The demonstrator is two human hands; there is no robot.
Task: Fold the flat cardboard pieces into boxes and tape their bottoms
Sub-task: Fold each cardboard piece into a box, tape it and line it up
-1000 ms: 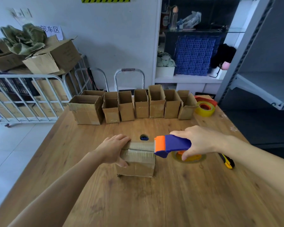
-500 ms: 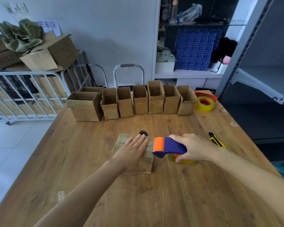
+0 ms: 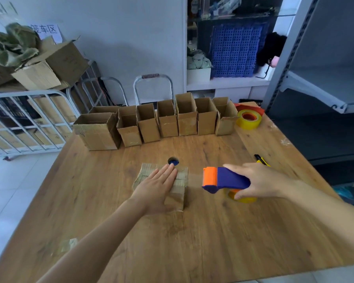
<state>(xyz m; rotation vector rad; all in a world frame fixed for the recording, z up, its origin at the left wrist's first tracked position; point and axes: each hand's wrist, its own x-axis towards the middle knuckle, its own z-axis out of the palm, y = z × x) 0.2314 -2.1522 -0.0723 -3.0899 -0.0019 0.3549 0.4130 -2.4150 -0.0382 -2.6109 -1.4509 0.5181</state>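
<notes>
A small cardboard box stands bottom-up in the middle of the wooden table. My left hand lies flat on its top with straight fingers, pressing it down. My right hand grips a blue and orange tape dispenser just right of the box. A strip of clear tape stretches from the box's right edge to the dispenser. Several folded boxes stand open-topped in a row at the table's far side.
A yellow tape roll sits at the far right corner. A yellow and black utility knife lies right of my right hand. A round hole in the table lies behind the box. A scrap of tape lies near left.
My left hand went from gripping the box's left side to lying flat on top. The dispenser has pulled away to the right, drawing tape off the box.
</notes>
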